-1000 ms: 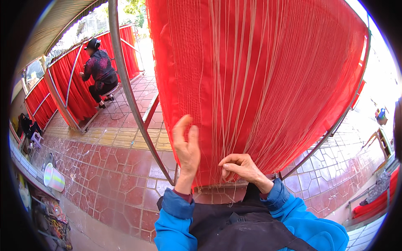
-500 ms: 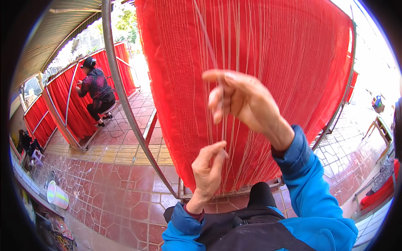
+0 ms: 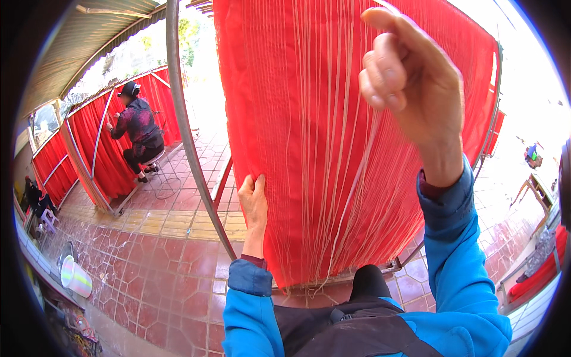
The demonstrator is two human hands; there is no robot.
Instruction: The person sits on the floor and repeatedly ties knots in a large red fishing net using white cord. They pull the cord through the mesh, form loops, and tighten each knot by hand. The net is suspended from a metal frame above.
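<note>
A large sheet of red cloth (image 3: 267, 89) hangs stretched in front of me, with many pale loose threads (image 3: 333, 107) running down it. At its left edge my left hand (image 3: 253, 199) is closed, thumb and forefinger gripping the cloth. My right hand (image 3: 410, 77) is raised high before the cloth's upper right half. Its forefinger reaches out while the other fingers curl inward around a pale thread. That thread shows at the forefinger and leaves the view at the top; a thicker strand (image 3: 348, 205) slants down below the hand.
A metal post (image 3: 181, 89) of the frame stands left of the cloth. Farther left, a person (image 3: 141, 125) sits on a stool by another red cloth. A striped bucket (image 3: 76, 276) lies tipped on the tiled floor (image 3: 160, 268). At the right is a wooden table (image 3: 538, 190).
My left hand has moved left and up from the middle threads to the cloth's left edge. My right hand has risen and swung right. The view has shifted slightly.
</note>
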